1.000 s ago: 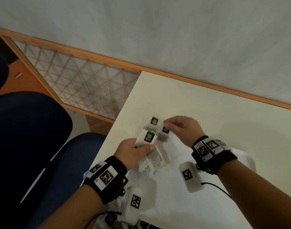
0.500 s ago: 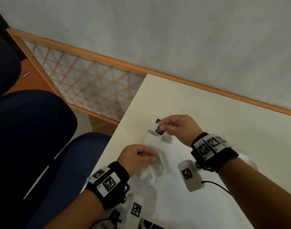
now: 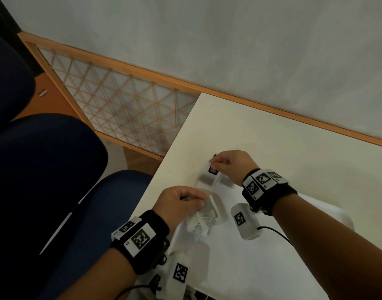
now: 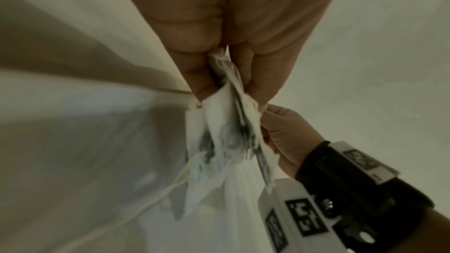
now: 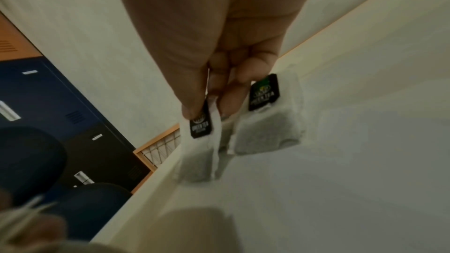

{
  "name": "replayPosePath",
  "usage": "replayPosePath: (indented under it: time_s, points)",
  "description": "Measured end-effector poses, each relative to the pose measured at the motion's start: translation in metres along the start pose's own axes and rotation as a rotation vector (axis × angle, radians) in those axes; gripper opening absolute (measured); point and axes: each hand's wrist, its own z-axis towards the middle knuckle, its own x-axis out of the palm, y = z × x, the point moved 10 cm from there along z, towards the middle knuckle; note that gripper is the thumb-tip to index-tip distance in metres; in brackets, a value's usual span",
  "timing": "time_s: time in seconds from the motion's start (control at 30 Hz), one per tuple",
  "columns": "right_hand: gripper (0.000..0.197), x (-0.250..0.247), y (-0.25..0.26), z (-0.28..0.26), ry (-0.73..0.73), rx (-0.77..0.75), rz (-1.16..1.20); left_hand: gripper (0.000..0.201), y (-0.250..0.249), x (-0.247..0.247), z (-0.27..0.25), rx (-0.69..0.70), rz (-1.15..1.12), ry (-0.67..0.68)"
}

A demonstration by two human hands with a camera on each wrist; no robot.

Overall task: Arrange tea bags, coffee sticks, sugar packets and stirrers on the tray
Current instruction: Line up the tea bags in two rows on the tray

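Observation:
My right hand (image 3: 214,164) pinches a tea bag (image 3: 205,179) by its top, at the black tag (image 5: 201,122). The bag hangs low over the far left corner of the white tray (image 3: 229,267). A second tea bag (image 5: 268,134) with a black and green tag lies flat on the tray just beside it, partly under my right hand in the head view. My left hand (image 3: 198,202) grips a crumpled bundle of tea bags (image 4: 228,122) with loose strings, held just above the tray's near left part.
The cream table (image 3: 272,137) ends at its left edge (image 3: 164,169), close to both hands. Blue chairs (image 3: 45,169) stand left of it. A wooden lattice panel (image 3: 120,109) and a grey wall (image 3: 229,40) stand behind.
My left hand has turned down and lowered its bundle, hiding the green tag. My right hand has carried its tea bag down beside the one lying on the tray.

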Motion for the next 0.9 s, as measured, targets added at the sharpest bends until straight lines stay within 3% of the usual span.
replayPosePath:
  time_s: [0.13, 0.27, 0.37, 0.5, 0.63, 0.8, 0.9]
  points:
    - [0.020, -0.007, -0.003, 0.000, -0.049, -0.009, -0.002, 0.019, -0.001, -0.001, 0.003, -0.004, -0.022, -0.010]
    - [0.015, -0.016, 0.011, -0.028, -0.114, -0.160, 0.035, 0.018, -0.001, -0.002, 0.003, -0.015, -0.093, -0.035]
    - [0.027, -0.006, 0.026, -0.066, -0.009, -0.370, 0.033, 0.018, -0.001, -0.001, 0.005, -0.037, -0.163, -0.045]
    - [0.042, 0.014, 0.024, -0.099, 0.066, -0.504, -0.097, 0.017, -0.002, 0.003, 0.007, -0.029, -0.164, -0.042]
    - [0.020, 0.007, 0.026, -0.108, -0.081, -0.571, -0.126, 0.018, -0.005, 0.010, 0.005, -0.022, -0.146, -0.023]
    - [0.011, -0.026, 0.028, -0.100, -0.205, -0.463, 0.104, 0.025, -0.003, 0.006, 0.002, -0.022, -0.101, -0.044]
    - [0.014, -0.035, 0.006, -0.082, -0.255, -0.274, 0.073, 0.022, -0.001, 0.001, 0.000, -0.013, -0.091, -0.064]
